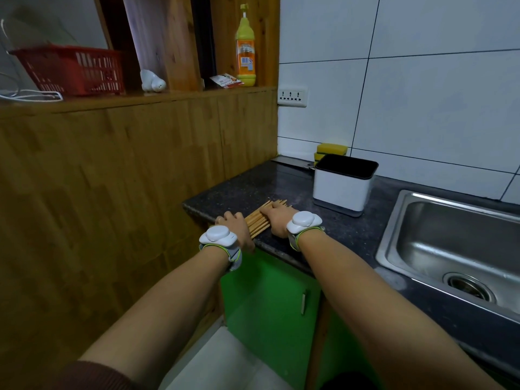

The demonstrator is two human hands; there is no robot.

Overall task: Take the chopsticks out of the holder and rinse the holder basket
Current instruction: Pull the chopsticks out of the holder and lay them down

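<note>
Both hands, left hand (235, 225) and right hand (277, 220), lie flat with fingers stretched on the chopsticks (260, 219), a bundle near the table's (239, 187) front-left corner pointing diagonally toward the empty holder (342, 187).

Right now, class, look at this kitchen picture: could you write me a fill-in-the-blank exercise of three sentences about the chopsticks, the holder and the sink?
1. The bundle of wooden chopsticks lies flat on the dark stone ____.
2. Both the left hand and the right hand rest on the ____.
3. The white rectangular holder with the black inner basket stands upright between the chopsticks and the steel ____.

Missing words: countertop; chopsticks; sink
</note>
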